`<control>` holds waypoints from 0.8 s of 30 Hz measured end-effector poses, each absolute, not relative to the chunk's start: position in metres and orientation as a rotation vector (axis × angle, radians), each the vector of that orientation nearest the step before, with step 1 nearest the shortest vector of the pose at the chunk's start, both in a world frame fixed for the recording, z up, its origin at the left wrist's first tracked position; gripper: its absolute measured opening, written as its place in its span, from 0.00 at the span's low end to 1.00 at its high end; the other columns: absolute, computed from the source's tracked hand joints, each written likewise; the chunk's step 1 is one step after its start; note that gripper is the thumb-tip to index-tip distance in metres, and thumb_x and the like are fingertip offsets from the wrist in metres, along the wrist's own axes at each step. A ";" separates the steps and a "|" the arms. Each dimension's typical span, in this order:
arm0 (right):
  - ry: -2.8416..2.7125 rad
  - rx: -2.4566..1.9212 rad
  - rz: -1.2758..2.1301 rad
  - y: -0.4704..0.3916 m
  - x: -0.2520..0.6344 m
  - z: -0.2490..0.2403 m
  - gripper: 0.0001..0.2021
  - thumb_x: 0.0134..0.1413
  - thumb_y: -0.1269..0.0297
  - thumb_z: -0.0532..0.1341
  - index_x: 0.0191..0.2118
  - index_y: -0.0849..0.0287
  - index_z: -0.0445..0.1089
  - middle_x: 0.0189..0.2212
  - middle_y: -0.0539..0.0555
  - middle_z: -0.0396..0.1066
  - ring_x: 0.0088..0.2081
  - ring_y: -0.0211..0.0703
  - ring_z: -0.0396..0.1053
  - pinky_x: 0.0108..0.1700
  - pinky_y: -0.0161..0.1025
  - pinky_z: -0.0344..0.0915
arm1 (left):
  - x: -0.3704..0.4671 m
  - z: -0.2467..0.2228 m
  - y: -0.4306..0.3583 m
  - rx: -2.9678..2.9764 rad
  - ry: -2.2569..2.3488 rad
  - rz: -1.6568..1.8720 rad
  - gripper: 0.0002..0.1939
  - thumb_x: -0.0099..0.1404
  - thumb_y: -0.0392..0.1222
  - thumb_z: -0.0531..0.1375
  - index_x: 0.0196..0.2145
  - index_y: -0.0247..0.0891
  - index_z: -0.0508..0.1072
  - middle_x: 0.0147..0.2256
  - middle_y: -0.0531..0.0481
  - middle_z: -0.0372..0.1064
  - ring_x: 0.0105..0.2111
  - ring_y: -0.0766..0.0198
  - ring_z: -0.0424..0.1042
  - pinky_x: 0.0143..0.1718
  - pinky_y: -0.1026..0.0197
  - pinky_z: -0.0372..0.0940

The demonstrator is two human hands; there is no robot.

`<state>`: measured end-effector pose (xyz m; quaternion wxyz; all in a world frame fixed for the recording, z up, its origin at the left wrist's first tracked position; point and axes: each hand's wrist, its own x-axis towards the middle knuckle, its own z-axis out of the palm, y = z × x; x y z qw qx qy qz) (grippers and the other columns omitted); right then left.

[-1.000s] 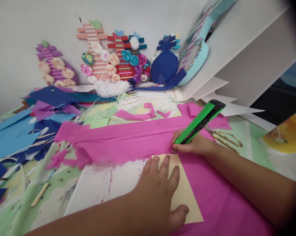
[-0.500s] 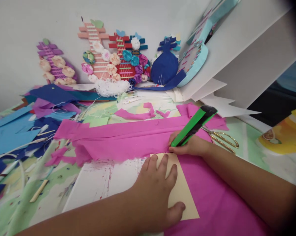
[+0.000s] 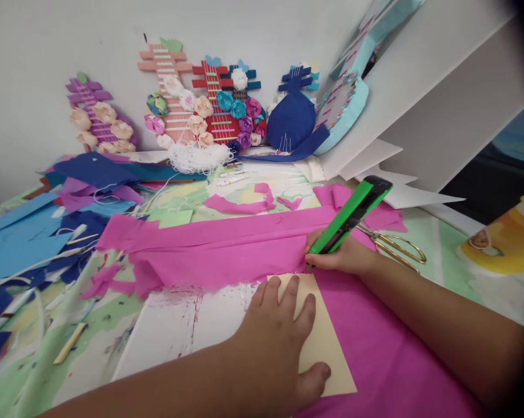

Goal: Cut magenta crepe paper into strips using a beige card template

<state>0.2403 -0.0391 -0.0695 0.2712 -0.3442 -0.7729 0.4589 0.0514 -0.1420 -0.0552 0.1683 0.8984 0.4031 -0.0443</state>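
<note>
My left hand [image 3: 279, 342] lies with fingers spread on a cream paper card [image 3: 326, 348], pressing it down. Under the card are pink crepe paper [image 3: 387, 342] on the right and a white board [image 3: 174, 319] with dark smears on the left. My right hand [image 3: 338, 255] is wrapped round a green and black utility knife [image 3: 351, 215], held slanting with its lower end at the card's top right corner. The blade itself is too small to make out. A folded band of pink paper [image 3: 227, 249] runs across beyond both hands.
Gold-handled scissors [image 3: 398, 249] lie right of my right hand, near a yellow cup [image 3: 505, 238]. Blue paper scraps [image 3: 22, 244] and white cords cover the left side. Several decorated paper instruments [image 3: 292, 116] and a tangle of white string [image 3: 201, 157] stand along the wall.
My right hand with the knife has moved slightly to the right and up, near the card's top right corner. My left hand stays spread on the card.
</note>
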 end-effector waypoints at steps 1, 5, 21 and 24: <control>-2.084 -0.930 1.235 -0.039 0.240 -0.069 0.07 0.43 0.63 0.60 0.25 0.61 0.66 0.22 0.50 0.68 0.26 0.35 0.67 0.30 0.32 0.65 | 0.051 -0.055 -0.142 2.555 1.151 -0.123 0.38 0.58 0.62 0.42 0.59 0.37 0.46 0.59 0.35 0.35 0.56 0.32 0.36 0.50 0.33 0.41; -2.131 -0.959 1.202 -0.039 0.240 -0.069 0.08 0.43 0.61 0.60 0.26 0.61 0.66 0.22 0.50 0.67 0.26 0.35 0.66 0.29 0.32 0.65 | 0.052 -0.055 -0.143 2.555 1.158 -0.131 0.37 0.58 0.63 0.42 0.60 0.38 0.45 0.60 0.37 0.36 0.56 0.34 0.36 0.50 0.34 0.42; -2.123 -0.926 1.251 -0.039 0.237 -0.071 0.08 0.43 0.61 0.61 0.27 0.62 0.67 0.23 0.50 0.68 0.27 0.35 0.66 0.30 0.32 0.64 | 0.051 -0.050 -0.144 2.541 1.134 -0.135 0.36 0.60 0.61 0.41 0.59 0.36 0.47 0.60 0.38 0.33 0.57 0.38 0.37 0.52 0.37 0.40; -2.117 -0.937 1.246 -0.039 0.236 -0.070 0.08 0.43 0.61 0.60 0.27 0.62 0.67 0.22 0.50 0.67 0.26 0.35 0.65 0.30 0.33 0.65 | 0.052 -0.052 -0.145 2.569 1.123 -0.118 0.37 0.60 0.61 0.41 0.59 0.34 0.47 0.60 0.36 0.34 0.57 0.39 0.38 0.52 0.36 0.40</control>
